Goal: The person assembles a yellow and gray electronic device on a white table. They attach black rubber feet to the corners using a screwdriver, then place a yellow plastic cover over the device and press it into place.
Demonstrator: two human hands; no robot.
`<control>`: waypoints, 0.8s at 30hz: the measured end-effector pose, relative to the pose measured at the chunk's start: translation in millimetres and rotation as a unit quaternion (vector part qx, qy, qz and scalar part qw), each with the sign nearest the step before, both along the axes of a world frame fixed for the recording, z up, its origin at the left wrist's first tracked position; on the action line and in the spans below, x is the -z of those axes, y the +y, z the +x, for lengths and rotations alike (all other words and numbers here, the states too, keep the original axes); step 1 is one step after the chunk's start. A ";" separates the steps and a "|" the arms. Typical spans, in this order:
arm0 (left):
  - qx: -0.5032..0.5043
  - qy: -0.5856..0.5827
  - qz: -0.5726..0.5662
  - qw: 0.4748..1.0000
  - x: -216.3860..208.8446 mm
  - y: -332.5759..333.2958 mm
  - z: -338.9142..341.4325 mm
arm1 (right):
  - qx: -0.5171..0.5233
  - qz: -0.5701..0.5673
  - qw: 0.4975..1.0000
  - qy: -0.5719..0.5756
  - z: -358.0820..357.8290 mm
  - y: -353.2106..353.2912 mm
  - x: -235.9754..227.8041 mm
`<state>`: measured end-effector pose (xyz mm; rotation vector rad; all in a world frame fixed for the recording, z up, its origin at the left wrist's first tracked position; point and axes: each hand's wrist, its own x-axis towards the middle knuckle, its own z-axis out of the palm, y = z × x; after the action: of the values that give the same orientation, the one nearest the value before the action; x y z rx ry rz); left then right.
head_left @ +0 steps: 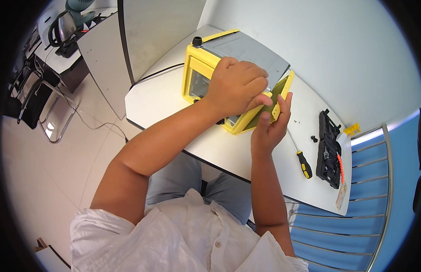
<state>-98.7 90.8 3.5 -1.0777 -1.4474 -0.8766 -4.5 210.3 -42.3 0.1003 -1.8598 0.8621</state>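
A small oven [248, 49] with a grey casing and a yellow front frame sits on the white table. Its glass front [198, 86] faces toward me and to the left. My left hand [237, 86] is closed over the front frame's upper right corner, its thumb pointing right. At the oven's right end, a yellow-edged panel [285, 86] stands tilted away from the casing, leaving a gap. My right hand [271, 129] grips this panel's lower front part between thumb and fingers. Whether a small part is under my left fingers, I cannot tell.
On the table [224, 152] to the right lie a screwdriver [304, 164], small black parts [314, 138], tiny screws [296, 121] and an open black tool case [327, 156]. A metal railing [386, 181] borders the right side. A partition [160, 36] rises behind the left end.
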 end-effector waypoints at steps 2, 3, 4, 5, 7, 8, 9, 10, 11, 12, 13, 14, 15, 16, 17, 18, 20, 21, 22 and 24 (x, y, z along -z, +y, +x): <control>-0.011 0.018 0.003 1.000 1.3 -1.2 -0.6 | 0.007 0.019 1.000 0.009 -2.4 -0.3 -2.2; -0.023 0.019 -0.001 1.000 2.0 -2.5 -1.3 | 0.007 0.024 1.000 0.008 -3.6 -1.9 -3.0; -0.035 0.021 -0.006 0.999 3.0 -3.9 -2.0 | 0.007 0.029 1.000 0.007 -4.7 -3.7 -3.6; -0.046 0.023 -0.009 0.999 3.5 -4.4 -2.6 | 0.008 0.036 0.999 0.007 -5.2 -4.6 -4.6; -0.028 0.008 -0.014 0.999 5.4 -4.2 -2.6 | 0.014 0.042 0.999 -0.001 -5.2 -4.5 -5.0; -0.021 0.000 -0.015 1.000 4.9 -4.8 -2.4 | 0.016 0.046 0.999 -0.004 -5.5 -4.2 -6.0; -0.028 0.007 -0.020 0.999 3.5 -5.5 -2.2 | 0.015 0.049 0.999 -0.008 -4.9 -3.6 -7.2; -0.036 0.014 -0.024 0.999 2.0 -6.0 -2.1 | 0.015 0.053 0.998 -0.012 -3.6 -2.8 -8.4; -0.041 0.021 -0.027 0.999 0.7 -4.9 -2.4 | 0.016 0.057 0.998 -0.016 -2.5 -0.9 -9.3; -0.047 0.027 -0.029 0.998 -0.9 -3.8 -4.4 | 0.017 0.064 0.998 -0.019 -1.9 0.9 -9.7; -0.052 0.032 -0.030 0.998 -2.9 -2.5 -8.3 | 0.018 0.071 0.997 -0.022 -1.6 3.1 -9.8; -0.058 0.036 -0.031 0.997 -4.3 -1.9 -12.0 | 0.018 0.078 0.996 -0.026 -1.7 4.8 -9.7; -0.046 0.025 -0.033 0.998 -5.4 -0.8 -15.7 | 0.029 0.093 0.995 -0.023 -2.6 6.5 -9.7; -0.034 0.013 -0.036 0.999 -6.3 0.3 -19.6 | 0.031 0.090 0.995 -0.022 -3.1 7.4 -9.6; -0.021 0.001 -0.039 0.999 -7.3 1.6 -22.1 | 0.033 0.087 0.995 -0.021 -3.8 7.8 -8.4; -0.018 0.003 -0.042 0.999 -5.7 2.1 -20.5 | 0.036 0.084 0.996 -0.021 -4.5 8.1 -7.5; -0.009 0.009 -0.052 0.999 0.3 0.5 -13.6 | 0.031 0.074 0.997 -0.022 -6.1 6.9 -5.6; -0.012 0.010 -0.041 0.999 2.3 -0.4 -15.1 | 0.029 0.074 0.997 -0.021 -7.5 4.9 -6.9; -0.015 0.011 -0.029 0.999 4.2 -1.5 -17.0 | 0.027 0.073 0.997 -0.021 -9.0 3.5 -9.3; -0.014 0.018 -0.024 0.999 10.2 -4.8 -18.1 | 0.046 0.094 0.993 -0.050 -10.4 -4.1 -15.9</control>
<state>-116.8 86.0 -6.7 -1.1006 -1.4572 -0.8030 -14.9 206.2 -26.4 0.0883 -2.0206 0.6383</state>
